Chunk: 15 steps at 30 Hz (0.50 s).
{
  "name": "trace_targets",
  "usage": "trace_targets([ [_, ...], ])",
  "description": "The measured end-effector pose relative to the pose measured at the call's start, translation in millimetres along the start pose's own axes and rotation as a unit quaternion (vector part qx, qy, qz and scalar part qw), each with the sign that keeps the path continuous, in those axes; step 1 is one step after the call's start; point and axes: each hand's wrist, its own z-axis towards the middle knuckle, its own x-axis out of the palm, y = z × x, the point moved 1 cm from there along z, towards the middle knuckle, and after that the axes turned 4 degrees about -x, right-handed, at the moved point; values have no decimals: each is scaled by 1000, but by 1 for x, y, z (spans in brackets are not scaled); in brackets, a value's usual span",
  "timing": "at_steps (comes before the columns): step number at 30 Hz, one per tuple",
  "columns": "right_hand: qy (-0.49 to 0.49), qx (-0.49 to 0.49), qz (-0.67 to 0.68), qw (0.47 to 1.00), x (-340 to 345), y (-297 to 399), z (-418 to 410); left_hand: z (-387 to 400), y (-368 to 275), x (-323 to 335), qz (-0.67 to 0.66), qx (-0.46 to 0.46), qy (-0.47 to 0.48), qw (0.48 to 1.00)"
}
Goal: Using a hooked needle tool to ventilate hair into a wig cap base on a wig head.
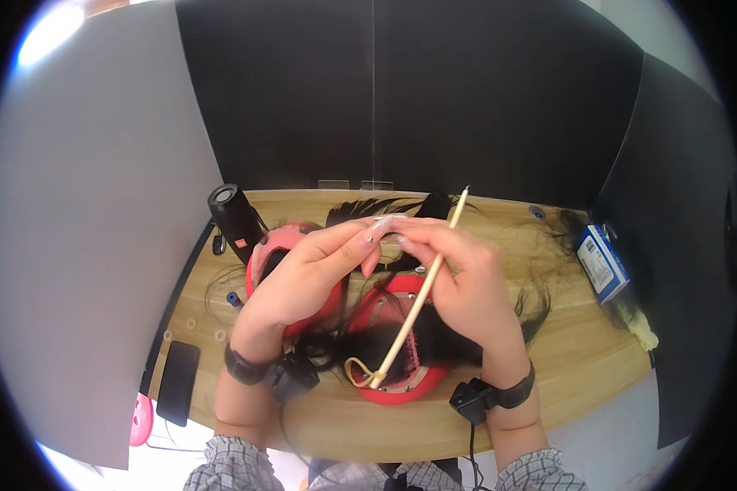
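Note:
My left hand (310, 270) and my right hand (476, 276) meet fingertip to fingertip above the desk, thumbs and fingers pinched. Whatever fine strand lies between the fingertips is too small to tell. Lodged in my right hand is a slim pale stick (408, 322) with a small metal hook at its upper tip and a tan loop near its lower end. Under the hands sits a red head form (399, 396) bearing a pinned net wig cap (413, 350) with black hair. Behind my left wrist is a second red form (255, 255) with a pink cap, partly hidden.
A black cylindrical speaker (236, 215) stands at the back left. A dark phone-like slab (179, 380) lies at the left edge. Loose black hair (374, 210) spreads at the back. A blue-and-white box (602, 264) rests at right, near a yellow cloth (642, 330). Dark partition panels (503, 92) enclose the desk.

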Motion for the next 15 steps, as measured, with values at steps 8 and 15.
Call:
trace_targets([
  [8,-64,153,160,973,-34,-21,4,8,0,1,-167,129,-47,976],
  [15,-86,181,170,965,-72,-39,7,8,-11,-8,-323,293,-10,900],
])
